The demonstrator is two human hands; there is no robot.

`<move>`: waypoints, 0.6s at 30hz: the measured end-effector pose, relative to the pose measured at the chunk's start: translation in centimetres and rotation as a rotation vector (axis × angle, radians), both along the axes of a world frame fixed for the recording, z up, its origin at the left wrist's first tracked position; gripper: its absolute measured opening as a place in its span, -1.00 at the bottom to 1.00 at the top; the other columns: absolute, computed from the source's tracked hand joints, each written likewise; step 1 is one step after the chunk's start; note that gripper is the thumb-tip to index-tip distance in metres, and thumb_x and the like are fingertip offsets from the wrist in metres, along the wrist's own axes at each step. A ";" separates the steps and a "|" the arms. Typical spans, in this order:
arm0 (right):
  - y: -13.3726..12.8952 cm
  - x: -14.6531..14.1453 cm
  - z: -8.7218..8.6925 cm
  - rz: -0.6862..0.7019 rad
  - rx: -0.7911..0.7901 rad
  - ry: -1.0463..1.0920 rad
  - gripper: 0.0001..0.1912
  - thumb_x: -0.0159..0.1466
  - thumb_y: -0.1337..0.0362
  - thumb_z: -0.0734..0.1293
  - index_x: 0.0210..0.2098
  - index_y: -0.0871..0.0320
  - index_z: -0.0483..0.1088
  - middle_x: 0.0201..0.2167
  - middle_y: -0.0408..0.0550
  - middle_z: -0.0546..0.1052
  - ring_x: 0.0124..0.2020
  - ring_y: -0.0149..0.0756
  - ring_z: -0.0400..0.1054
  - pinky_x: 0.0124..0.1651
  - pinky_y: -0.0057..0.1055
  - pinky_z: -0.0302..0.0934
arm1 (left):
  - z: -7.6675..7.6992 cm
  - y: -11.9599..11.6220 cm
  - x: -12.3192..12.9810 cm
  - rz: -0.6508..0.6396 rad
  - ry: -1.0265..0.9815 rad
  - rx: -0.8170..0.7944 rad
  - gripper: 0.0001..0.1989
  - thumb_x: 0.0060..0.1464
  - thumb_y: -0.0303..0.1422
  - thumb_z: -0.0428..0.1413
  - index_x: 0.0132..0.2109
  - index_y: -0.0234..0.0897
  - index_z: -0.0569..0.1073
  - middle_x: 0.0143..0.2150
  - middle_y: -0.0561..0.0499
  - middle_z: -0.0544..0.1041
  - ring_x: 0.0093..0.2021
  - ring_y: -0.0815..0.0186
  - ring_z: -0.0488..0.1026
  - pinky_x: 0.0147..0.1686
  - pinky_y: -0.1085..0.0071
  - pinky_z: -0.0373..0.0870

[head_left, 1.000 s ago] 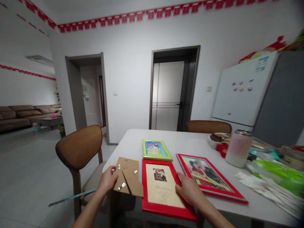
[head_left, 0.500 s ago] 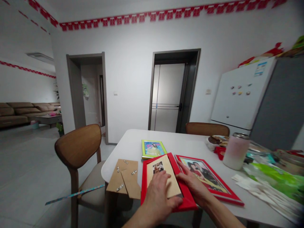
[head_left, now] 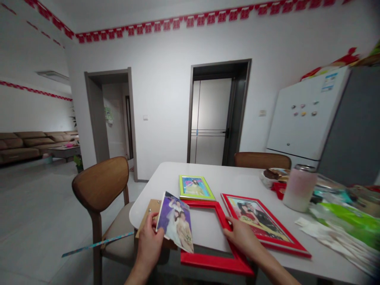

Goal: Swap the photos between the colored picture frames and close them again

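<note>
My left hand (head_left: 151, 239) is closed on the left edge of a photo print (head_left: 175, 223) with a purple background, tilted over the left side of an empty red picture frame (head_left: 218, 264). My right hand (head_left: 242, 237) grips that frame by its right side; the white table shows through its opening. To the right lies a second red picture frame (head_left: 297, 249) with a couple's photo in it. Behind the empty frame is a green picture frame (head_left: 211, 194), also holding a photo. Brown backing boards (head_left: 152, 206) with metal clips are partly hidden behind my left hand and the print.
A pinkish jar (head_left: 299, 188) with a metal rim stands on the table's right, near white gloves (head_left: 329, 241) and a green plastic bag (head_left: 347, 217). Wooden chairs stand left (head_left: 102, 184) and behind. A blue patterned strip (head_left: 97, 244) juts across the left chair.
The pale board with a small picture is out of the red frame, whose opening is now bare. My left hand has moved left and holds up the purple photo print.
</note>
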State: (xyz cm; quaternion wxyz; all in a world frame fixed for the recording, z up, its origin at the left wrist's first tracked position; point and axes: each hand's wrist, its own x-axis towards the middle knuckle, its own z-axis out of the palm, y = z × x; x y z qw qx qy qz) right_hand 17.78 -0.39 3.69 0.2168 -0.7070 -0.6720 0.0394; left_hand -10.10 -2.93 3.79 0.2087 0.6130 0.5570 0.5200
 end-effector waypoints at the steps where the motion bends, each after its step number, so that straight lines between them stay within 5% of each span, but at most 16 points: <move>1: -0.1 -0.1 -0.3 0.000 -0.001 -0.034 -0.62 0.01 0.34 0.15 -0.19 0.31 0.35 -0.32 0.15 0.49 -0.28 -0.17 0.36 -0.25 -0.41 0.12 | -1.1 0.2 -0.6 0.001 -0.005 -0.042 -0.67 -0.13 -0.47 -0.08 -0.12 -0.29 0.22 -0.48 0.12 0.38 -0.50 0.34 0.37 -0.48 0.47 0.26; 6: -0.5 -0.6 -0.8 0.037 -0.032 -0.170 -0.76 0.03 0.35 0.13 -0.38 0.25 0.38 -0.36 0.15 0.49 -0.30 -0.14 0.35 -0.27 -0.37 0.11 | -3.9 0.5 -1.7 0.034 0.088 -0.142 -0.69 -0.13 -0.45 -0.07 -0.14 -0.31 0.24 -0.55 0.14 0.34 -0.51 0.33 0.36 -0.49 0.47 0.23; 13: -0.6 -0.6 -0.9 0.044 -0.030 -0.212 -0.76 0.07 0.32 0.11 -0.38 0.25 0.37 -0.36 0.15 0.45 -0.31 -0.17 0.33 -0.28 -0.36 0.12 | -2.0 -1.0 -1.6 0.048 0.358 -0.200 -0.63 -0.05 -0.38 -0.10 -0.04 -0.36 0.23 -0.37 -0.02 0.41 -0.34 0.25 0.39 -0.34 0.41 0.26; 18: -0.9 -1.8 -0.6 0.071 0.083 -0.123 -0.65 0.08 0.30 0.13 -0.18 0.27 0.34 -0.19 0.14 0.41 -0.17 -0.18 0.28 -0.15 -0.37 0.11 | -1.3 -1.9 -0.6 0.017 0.582 -0.059 -0.61 -0.10 -0.37 -0.07 -0.06 -0.33 0.28 -0.09 -0.14 0.35 -0.06 0.17 0.26 -0.09 0.32 0.18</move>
